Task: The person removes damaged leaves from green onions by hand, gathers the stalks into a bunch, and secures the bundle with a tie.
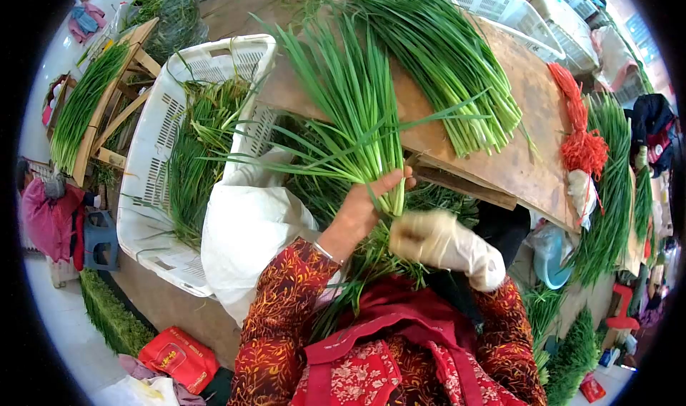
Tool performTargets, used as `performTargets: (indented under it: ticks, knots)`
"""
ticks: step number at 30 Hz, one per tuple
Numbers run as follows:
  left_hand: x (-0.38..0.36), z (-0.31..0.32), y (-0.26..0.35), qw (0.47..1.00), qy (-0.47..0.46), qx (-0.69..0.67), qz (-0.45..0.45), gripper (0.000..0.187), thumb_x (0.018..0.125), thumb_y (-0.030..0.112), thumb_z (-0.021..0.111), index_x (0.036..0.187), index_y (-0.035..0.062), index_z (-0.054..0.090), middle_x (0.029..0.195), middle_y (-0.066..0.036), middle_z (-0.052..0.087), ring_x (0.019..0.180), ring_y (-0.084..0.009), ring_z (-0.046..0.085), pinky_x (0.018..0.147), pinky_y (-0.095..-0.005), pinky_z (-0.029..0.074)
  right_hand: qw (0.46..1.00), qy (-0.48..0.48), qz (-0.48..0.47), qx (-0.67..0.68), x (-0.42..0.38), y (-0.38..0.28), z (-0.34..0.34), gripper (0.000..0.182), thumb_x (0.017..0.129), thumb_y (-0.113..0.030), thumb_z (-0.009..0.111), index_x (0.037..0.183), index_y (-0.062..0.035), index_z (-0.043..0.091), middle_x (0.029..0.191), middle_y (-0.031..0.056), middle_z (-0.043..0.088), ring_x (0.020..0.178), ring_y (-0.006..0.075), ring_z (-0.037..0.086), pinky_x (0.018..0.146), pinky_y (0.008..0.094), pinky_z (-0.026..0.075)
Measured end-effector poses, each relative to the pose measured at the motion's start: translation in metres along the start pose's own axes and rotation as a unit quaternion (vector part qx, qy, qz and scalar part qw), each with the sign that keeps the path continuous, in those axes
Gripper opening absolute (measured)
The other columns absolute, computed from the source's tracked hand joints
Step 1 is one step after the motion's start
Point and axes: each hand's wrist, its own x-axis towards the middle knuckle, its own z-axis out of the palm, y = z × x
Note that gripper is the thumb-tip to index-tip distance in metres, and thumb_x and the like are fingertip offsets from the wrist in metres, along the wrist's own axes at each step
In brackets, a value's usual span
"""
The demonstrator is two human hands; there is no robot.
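My left hand (368, 204), bare with a bracelet at the wrist, is wrapped round the pale stem ends of a bunch of long green leaves (350, 106). The leaves fan up and to the left over the board's edge. Just below and right of the stem ends is my right hand (429, 240), in a pale glove and smeared by motion, so its fingers cannot be made out. A larger pile of the same greens (443, 70) lies on the wooden board (532, 84), stems toward me.
Left of me stands a white crate (146, 149) holding loose greens, with white sacking (250, 227) over its near side. Red ties (579, 145) hang at the board's right end, above a blue basin (550, 259). Loose greens lie near my lap. A person (654, 131) is at the far right.
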Motion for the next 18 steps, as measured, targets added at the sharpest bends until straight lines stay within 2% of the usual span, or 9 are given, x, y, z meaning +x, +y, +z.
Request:
performTargets:
  ticks: [1, 2, 3, 5, 6, 11, 15, 16, 18]
  knots:
    - [-0.001, -0.002, 0.001, 1.000, 0.002, 0.000, -0.002, 0.029, 0.079, 0.016, 0.065, 0.105, 0.0041, 0.056, 0.093, -0.005, 0.062, 0.082, -0.0139, 0.060, 0.068, -0.0276, 0.051, 0.989, -0.148, 0.015, 0.012, -0.007, -0.010, -0.001, 0.015, 0.082, -0.021, 0.059, 0.083, -0.0059, 0.059, 0.069, 0.0059, 0.059, 0.063, 0.0145, 0.056, 0.060, 0.0249, 0.045]
    - [-0.002, -0.004, 0.002, 1.000, -0.015, 0.002, -0.004, 0.030, 0.080, 0.016, 0.064, 0.105, 0.0041, 0.055, 0.091, -0.004, 0.062, 0.082, -0.0140, 0.060, 0.066, -0.0273, 0.051, 0.975, -0.203, 0.062, -0.071, -0.011, -0.017, -0.001, 0.016, 0.083, -0.023, 0.058, 0.084, -0.0069, 0.059, 0.071, 0.0067, 0.061, 0.067, 0.0159, 0.059, 0.062, 0.0254, 0.046]
    - [-0.002, -0.005, 0.003, 0.999, -0.033, 0.004, -0.005, 0.031, 0.080, 0.017, 0.064, 0.106, 0.0041, 0.055, 0.090, -0.004, 0.062, 0.082, -0.0141, 0.060, 0.064, -0.0270, 0.051, 0.977, -0.079, 0.015, -0.199, -0.020, 0.002, 0.006, 0.017, 0.084, -0.023, 0.057, 0.089, -0.0063, 0.060, 0.070, 0.0050, 0.059, 0.065, 0.0132, 0.057, 0.061, 0.0241, 0.045]
    - [-0.003, -0.005, 0.005, 0.999, -0.026, 0.027, -0.002, 0.033, 0.080, 0.018, 0.064, 0.108, 0.0042, 0.053, 0.091, -0.003, 0.061, 0.081, -0.0136, 0.059, 0.064, -0.0262, 0.050, 0.975, 0.198, 0.091, 0.045, -0.012, 0.012, -0.013, 0.023, 0.086, -0.024, 0.056, 0.096, -0.0039, 0.059, 0.069, 0.0026, 0.057, 0.061, 0.0093, 0.051, 0.058, 0.0212, 0.043]
    - [-0.001, -0.009, 0.002, 0.999, -0.038, 0.035, -0.015, 0.033, 0.081, 0.017, 0.063, 0.109, 0.0043, 0.053, 0.092, -0.003, 0.060, 0.080, -0.0130, 0.058, 0.064, -0.0258, 0.050, 0.956, 0.217, 0.110, 0.165, -0.011, 0.010, -0.023, 0.035, 0.084, -0.037, 0.056, 0.099, -0.0050, 0.058, 0.074, 0.0054, 0.060, 0.069, 0.0122, 0.054, 0.065, 0.0253, 0.044]
    - [-0.009, -0.009, -0.004, 0.996, -0.059, 0.063, -0.008, 0.035, 0.083, 0.016, 0.061, 0.114, 0.0037, 0.050, 0.092, -0.002, 0.058, 0.075, -0.0116, 0.055, 0.065, -0.0256, 0.049, 0.895, 0.248, -0.004, 0.372, 0.040, 0.003, -0.050, 0.048, 0.087, -0.029, 0.055, 0.119, 0.0048, 0.044, 0.067, -0.0003, 0.054, 0.052, 0.0064, 0.044, 0.050, 0.0194, 0.037]
    - [-0.023, 0.000, 0.009, 0.995, -0.036, 0.073, 0.056, 0.035, 0.083, 0.013, 0.060, 0.114, 0.0039, 0.049, 0.091, -0.003, 0.057, 0.076, -0.0127, 0.056, 0.065, -0.0276, 0.050, 0.820, 0.190, -0.109, 0.530, 0.048, -0.018, -0.069, 0.029, 0.089, -0.031, 0.050, 0.103, -0.0051, 0.052, 0.065, -0.0011, 0.052, 0.047, 0.0065, 0.038, 0.049, 0.0211, 0.036]
    - [-0.026, 0.003, 0.010, 0.993, -0.011, 0.097, 0.065, 0.033, 0.083, 0.012, 0.059, 0.113, 0.0039, 0.048, 0.090, -0.004, 0.057, 0.075, -0.0129, 0.056, 0.064, -0.0281, 0.050, 0.822, 0.220, -0.096, 0.517, 0.046, -0.025, -0.066, 0.023, 0.090, -0.030, 0.048, 0.093, -0.0080, 0.052, 0.059, -0.0023, 0.048, 0.044, 0.0063, 0.035, 0.049, 0.0232, 0.036]
    - [-0.032, -0.004, 0.032, 0.989, -0.013, 0.074, 0.129, 0.030, 0.084, 0.014, 0.058, 0.110, 0.0047, 0.048, 0.092, -0.004, 0.056, 0.075, -0.0122, 0.056, 0.064, -0.0278, 0.050, 0.818, 0.201, -0.202, 0.499, 0.023, -0.036, -0.079, 0.023, 0.091, -0.032, 0.045, 0.090, -0.0096, 0.051, 0.050, -0.0047, 0.037, 0.042, 0.0061, 0.034, 0.048, 0.0246, 0.036]
